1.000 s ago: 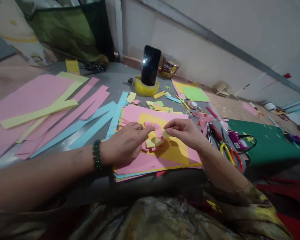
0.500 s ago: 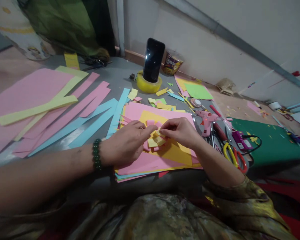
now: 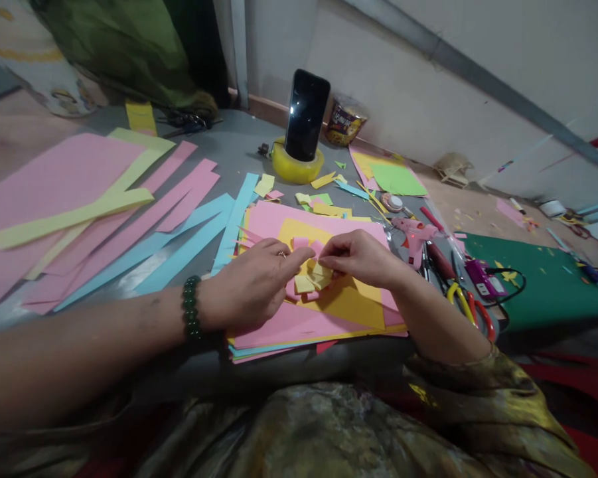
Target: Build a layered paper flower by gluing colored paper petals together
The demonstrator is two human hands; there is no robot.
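Note:
A paper flower (image 3: 306,287) of pink and pale yellow loops lies on an orange sheet (image 3: 363,307), on top of a stack of coloured paper (image 3: 279,338). My left hand (image 3: 256,282), with a ring and a green bead bracelet at the wrist, lies along the flower's left side, thumb and fingers closing on its edge. From the right, my right hand (image 3: 361,259) pinches a pale yellow loop of the flower between thumb and fingertips. The fingers partly cover the flower's upper part.
Pink, yellow and blue paper strips (image 3: 179,206) spread at the left. A phone (image 3: 307,116) stands in a yellow tape roll (image 3: 297,166) behind. To the right lie a pink glue gun (image 3: 414,236), scissors (image 3: 462,305) and a purple power strip (image 3: 484,279) on the table.
My right hand's fingertips have shifted slightly over the yellow loops, showing more of them. My left hand stays in place at the flower. The view has tilted a little.

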